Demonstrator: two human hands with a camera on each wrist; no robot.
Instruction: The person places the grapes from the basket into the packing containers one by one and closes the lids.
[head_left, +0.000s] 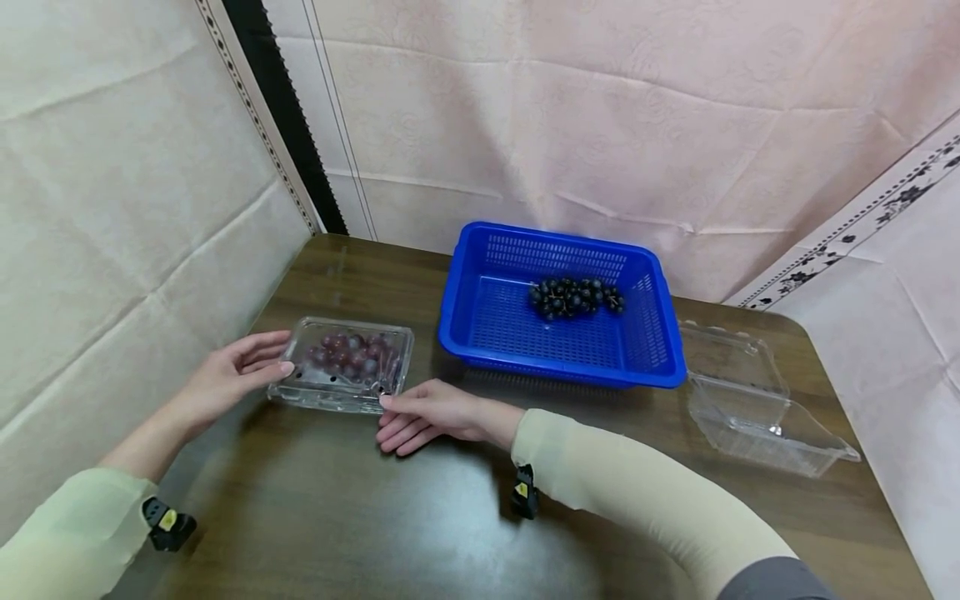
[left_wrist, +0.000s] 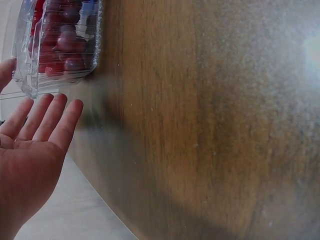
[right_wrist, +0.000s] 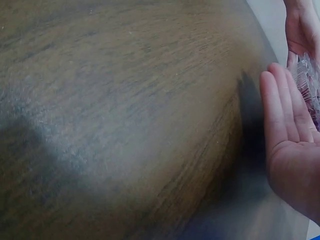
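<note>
A clear plastic clamshell box [head_left: 347, 330] of reddish-purple grapes [head_left: 352, 357] sits at the left of the table, its lid down over them. My left hand [head_left: 225, 377] is at the box's left end, thumb on the lid's front left corner. In the left wrist view, its fingers [left_wrist: 59, 117] stretch out straight beside the box's end. At the front right corner, my right hand [head_left: 435, 417] has its thumb on the lid edge. The other fingers [right_wrist: 281, 105] extend nearly straight beside the box, palm turned sideways.
A blue plastic basket [head_left: 555, 367] stands at the back centre, holding a bunch of dark grapes [head_left: 573, 297]. To its right lies a second clear clamshell box [head_left: 757, 408], lid folded back. Cloth-covered walls [head_left: 600, 108] border the wooden table [head_left: 420, 533] at the back and sides.
</note>
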